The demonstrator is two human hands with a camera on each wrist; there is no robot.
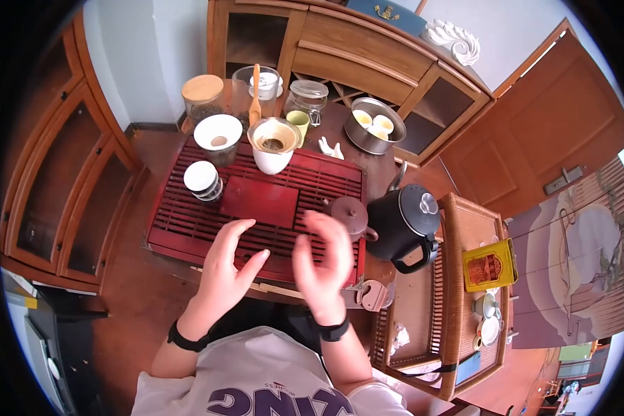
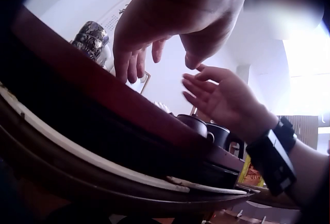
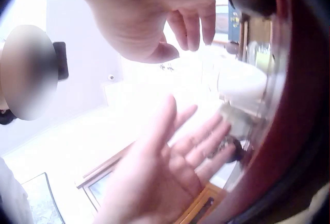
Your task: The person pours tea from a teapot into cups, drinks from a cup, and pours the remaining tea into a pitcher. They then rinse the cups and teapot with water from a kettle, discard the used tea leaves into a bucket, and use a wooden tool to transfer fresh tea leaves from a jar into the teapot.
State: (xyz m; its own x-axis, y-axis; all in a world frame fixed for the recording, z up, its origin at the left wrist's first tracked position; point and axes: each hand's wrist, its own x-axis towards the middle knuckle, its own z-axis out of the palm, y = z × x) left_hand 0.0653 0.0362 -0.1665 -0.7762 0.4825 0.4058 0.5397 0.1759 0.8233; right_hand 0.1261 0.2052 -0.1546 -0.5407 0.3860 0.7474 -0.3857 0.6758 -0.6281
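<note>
Both of my hands are in the air over the near edge of the red slatted tea tray (image 1: pixel 260 201), palms turned partly toward each other. The left hand (image 1: pixel 227 267) holds nothing, its fingers loosely bent and the thumb spread away. Also without anything in it, the right hand (image 1: pixel 324 260) is slightly blurred and overlaps the tray beside a brown clay teapot (image 1: pixel 349 213). Stacked small cups (image 1: pixel 202 182) stand on the tray's left side. Behind them are a white-topped glass vessel (image 1: pixel 218 135) and a white pitcher (image 1: pixel 273 161) with a strainer (image 1: pixel 274 137) on top.
A black electric kettle (image 1: pixel 403 222) stands right of the tray. Farther back are a wooden-lidded jar (image 1: pixel 203 93), a clamp-lid glass jar (image 1: pixel 306 99), a green cup (image 1: pixel 298 123) and a metal bowl (image 1: pixel 376 142) with pale cups. A wicker shelf (image 1: pixel 453 277) carries a yellow tin (image 1: pixel 490 265).
</note>
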